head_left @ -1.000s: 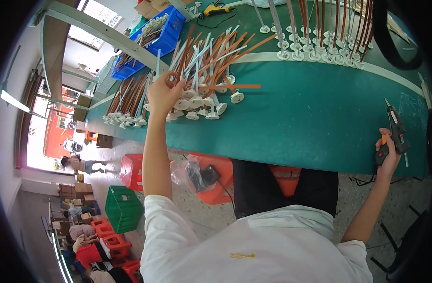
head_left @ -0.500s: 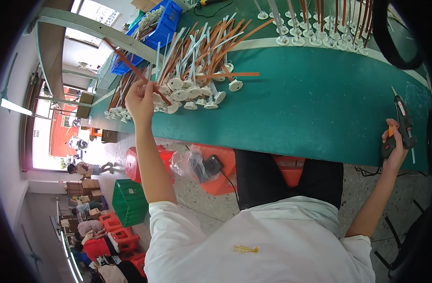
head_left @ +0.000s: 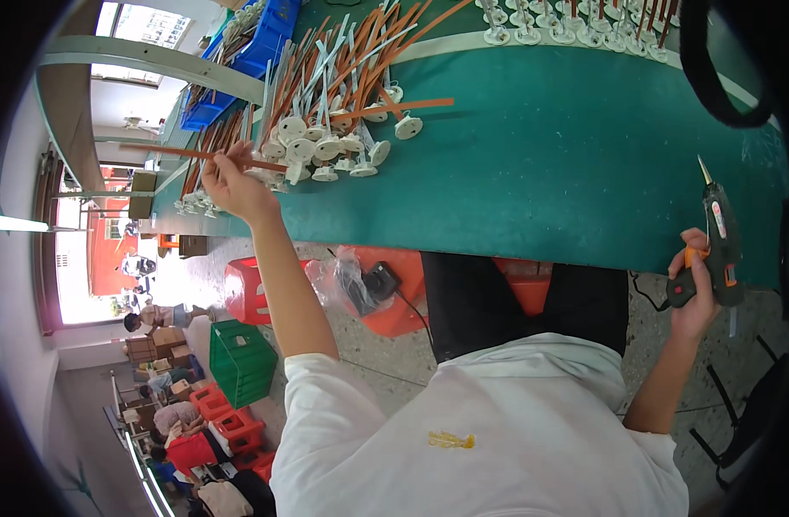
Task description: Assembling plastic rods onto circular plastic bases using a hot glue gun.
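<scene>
My left hand is closed around a brown strip at the left end of the pile, holding it almost level. The strip's right end meets a white piece; I cannot tell whether they are joined. Close beside it lie several brown and clear strips with white round bases, heaped on the green table. My right hand grips a dark hot glue gun at the table's right front edge, fingers by its orange trigger. The nozzle points up and away, touching nothing.
Strips on white bases stand upright in rows at the far right. A blue crate with more parts sits far left, near a pale curved bar. Below the table are red stools and a green crate. People are at lower left.
The brown strip in my left hand has swung from steeply slanted to nearly level, and that hand is slightly lower. My right hand still holds the glue gun. The whole view has shifted a little.
</scene>
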`<state>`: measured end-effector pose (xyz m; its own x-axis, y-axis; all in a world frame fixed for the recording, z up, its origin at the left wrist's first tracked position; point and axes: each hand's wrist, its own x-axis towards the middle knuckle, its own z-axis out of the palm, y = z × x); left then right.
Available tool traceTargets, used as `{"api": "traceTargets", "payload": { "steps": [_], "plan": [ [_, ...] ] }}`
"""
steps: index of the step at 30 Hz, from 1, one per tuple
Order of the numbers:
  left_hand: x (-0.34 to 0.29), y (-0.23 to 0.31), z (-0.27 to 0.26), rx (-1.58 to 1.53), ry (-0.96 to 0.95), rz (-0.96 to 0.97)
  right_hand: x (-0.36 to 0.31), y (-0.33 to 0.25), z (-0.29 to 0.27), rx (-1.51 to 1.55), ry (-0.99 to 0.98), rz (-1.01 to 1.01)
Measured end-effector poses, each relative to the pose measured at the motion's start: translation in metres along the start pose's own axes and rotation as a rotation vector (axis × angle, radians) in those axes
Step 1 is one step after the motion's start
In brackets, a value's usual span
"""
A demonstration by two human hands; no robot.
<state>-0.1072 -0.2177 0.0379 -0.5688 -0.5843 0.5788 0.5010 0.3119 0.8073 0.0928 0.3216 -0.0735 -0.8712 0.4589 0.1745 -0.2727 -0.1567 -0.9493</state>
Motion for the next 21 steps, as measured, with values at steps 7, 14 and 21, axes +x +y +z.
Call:
{"api": "traceTargets", "payload": {
  "steps": [7, 14, 21],
  "plan": [
    [-0.023, 0.031, 0.007, 0.27, -0.388, 0.286, 0.013, -0.003, -0.002, 0.027, 0.021, 0.046],
    [-0.029, 0.023, -0.002, -0.095, -0.395, 0.168, 0.007, 0.003, 0.004, -0.085, -0.001, -0.016],
    [0.014, 0.003, -0.029, -0.761, -0.617, -0.349, 0.007, 0.001, 0.009, -0.135, -0.01, -0.006]
  ]
}}
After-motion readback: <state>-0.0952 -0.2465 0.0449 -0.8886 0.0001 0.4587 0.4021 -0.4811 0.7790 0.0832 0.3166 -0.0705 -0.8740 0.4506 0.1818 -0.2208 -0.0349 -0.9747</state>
